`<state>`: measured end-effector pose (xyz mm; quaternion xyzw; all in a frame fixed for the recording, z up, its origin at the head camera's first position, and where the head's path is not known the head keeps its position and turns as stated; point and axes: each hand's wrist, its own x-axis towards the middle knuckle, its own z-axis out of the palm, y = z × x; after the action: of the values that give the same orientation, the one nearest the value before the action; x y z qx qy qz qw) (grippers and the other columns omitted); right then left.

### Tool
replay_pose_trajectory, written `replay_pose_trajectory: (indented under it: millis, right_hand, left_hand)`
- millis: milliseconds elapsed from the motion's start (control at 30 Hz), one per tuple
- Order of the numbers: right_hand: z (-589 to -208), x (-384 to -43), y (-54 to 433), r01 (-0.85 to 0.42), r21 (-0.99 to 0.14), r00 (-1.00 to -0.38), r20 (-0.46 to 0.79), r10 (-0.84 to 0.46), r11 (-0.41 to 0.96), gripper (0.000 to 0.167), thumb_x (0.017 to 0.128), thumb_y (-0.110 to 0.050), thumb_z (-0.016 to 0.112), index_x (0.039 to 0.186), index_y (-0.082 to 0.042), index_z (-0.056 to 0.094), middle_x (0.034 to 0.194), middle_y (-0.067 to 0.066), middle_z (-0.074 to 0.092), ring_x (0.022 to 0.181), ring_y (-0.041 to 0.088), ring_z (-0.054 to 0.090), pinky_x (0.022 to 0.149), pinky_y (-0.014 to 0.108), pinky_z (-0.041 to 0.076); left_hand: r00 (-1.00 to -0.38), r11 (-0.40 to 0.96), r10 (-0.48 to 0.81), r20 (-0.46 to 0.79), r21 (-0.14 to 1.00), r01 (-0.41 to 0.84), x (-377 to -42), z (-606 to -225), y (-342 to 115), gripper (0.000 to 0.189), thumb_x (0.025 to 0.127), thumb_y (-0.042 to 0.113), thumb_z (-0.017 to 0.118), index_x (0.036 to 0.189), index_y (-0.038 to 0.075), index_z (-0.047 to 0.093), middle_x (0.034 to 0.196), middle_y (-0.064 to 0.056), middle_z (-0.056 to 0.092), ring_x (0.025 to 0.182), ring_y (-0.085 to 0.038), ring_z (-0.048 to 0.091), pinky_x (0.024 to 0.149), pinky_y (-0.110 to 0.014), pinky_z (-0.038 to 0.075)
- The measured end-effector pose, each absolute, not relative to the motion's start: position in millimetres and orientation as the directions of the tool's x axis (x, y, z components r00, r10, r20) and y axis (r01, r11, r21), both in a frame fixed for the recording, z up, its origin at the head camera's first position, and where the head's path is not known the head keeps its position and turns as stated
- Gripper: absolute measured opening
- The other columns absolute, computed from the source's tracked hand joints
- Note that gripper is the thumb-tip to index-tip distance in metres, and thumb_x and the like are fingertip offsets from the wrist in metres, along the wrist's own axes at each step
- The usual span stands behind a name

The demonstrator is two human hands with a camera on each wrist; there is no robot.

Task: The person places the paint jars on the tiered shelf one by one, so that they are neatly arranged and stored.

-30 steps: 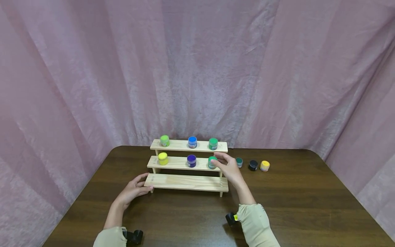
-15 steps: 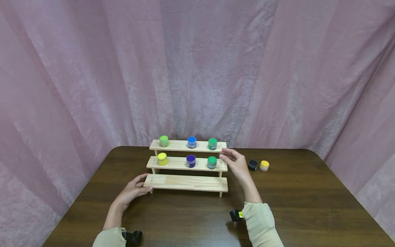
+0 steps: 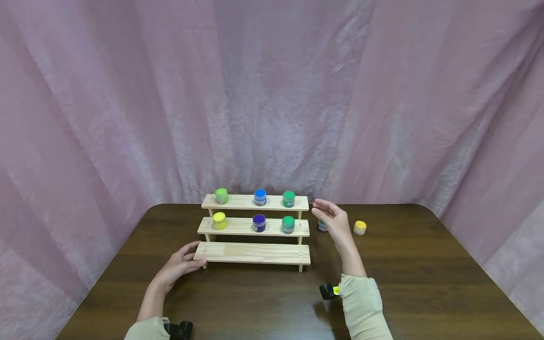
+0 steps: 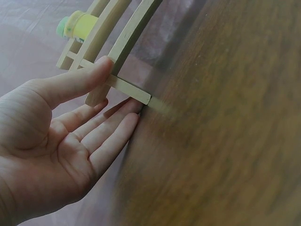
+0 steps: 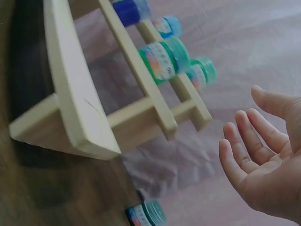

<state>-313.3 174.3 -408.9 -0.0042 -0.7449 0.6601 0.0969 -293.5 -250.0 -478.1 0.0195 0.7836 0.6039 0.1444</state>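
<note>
A three-tier wooden stand (image 3: 250,252) stands on the table. My left hand (image 3: 176,267) holds the left end of its lowest shelf, thumb at the front edge and fingers near the leg (image 4: 129,89). My right hand (image 3: 335,224), relaxed and holding nothing, hovers right of the stand. Light green (image 3: 221,196), blue (image 3: 260,197) and green (image 3: 288,199) paint jars line the top shelf. On the middle shelf sit a yellow jar (image 3: 219,220), a purple jar (image 3: 259,223) and another green jar (image 5: 162,59). The lowest shelf is bare.
A dark teal paint jar (image 3: 322,225) stands on the table right of the stand, partly covered by my right hand. Farther right is an orange-yellow jar (image 3: 360,228). A pink curtain (image 3: 272,94) hangs behind the table (image 3: 408,274).
My right hand has left the green jar on the middle shelf and moved to the right, now covering the black jar's place. My left hand keeps its hold. The head view has shifted slightly.
</note>
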Motion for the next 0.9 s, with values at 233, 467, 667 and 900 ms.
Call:
replay_pose_trajectory:
  millis: [233,467,667,900]
  right_hand:
    - [-412.0,-314.6,198.2,-0.107,-0.988,-0.97,0.128,0.205,0.111,0.042,0.094,-0.016,0.065,0.132,0.0,0.057,0.126,0.01,0.065,0.091,-0.009,0.061,0.082,0.012,0.05]
    - [-410.2,-314.1,223.8,-0.09,-0.988,-0.963,0.118,0.24,0.127,0.044,0.094,-0.018,0.065,0.132,0.002,0.055,0.093,-0.027,0.064,0.087,-0.011,0.061,0.079,0.012,0.051]
    - [-407.0,-308.5,242.1,-0.05,-0.986,-0.96,0.092,0.266,0.16,0.047,0.097,-0.022,0.061,0.138,-0.002,0.05,0.099,-0.027,0.061,0.089,-0.013,0.058,0.081,0.008,0.049]
    - [-414.6,-304.3,251.4,-0.034,-0.99,-0.954,0.072,0.29,0.133,0.055,0.097,-0.028,0.061,0.143,-0.003,0.045,0.099,-0.029,0.06,0.092,-0.014,0.057,0.084,0.008,0.049]
  left_hand:
    - [-0.956,0.28,0.216,-0.199,0.95,-0.135,-292.5,-480.6,-249.9,0.077,0.091,0.015,0.068,0.152,0.0,0.023,0.139,-0.034,0.048,0.107,-0.015,0.064,0.094,-0.03,0.054]
    - [-0.959,0.277,0.222,-0.176,0.954,-0.111,-291.3,-479.0,-251.1,0.076,0.091,0.014,0.067,0.152,-0.001,0.023,0.141,-0.036,0.046,0.112,-0.02,0.063,0.097,-0.034,0.053]
    - [-0.959,0.277,0.222,-0.178,0.954,-0.113,-292.0,-479.0,-249.4,0.076,0.091,0.015,0.067,0.152,0.0,0.024,0.141,-0.035,0.046,0.111,-0.019,0.063,0.095,-0.031,0.054]
    - [-0.962,0.282,0.207,-0.179,0.952,-0.116,-292.2,-480.5,-250.7,0.076,0.091,0.014,0.068,0.151,-0.001,0.024,0.14,-0.036,0.047,0.11,-0.02,0.064,0.094,-0.033,0.054]
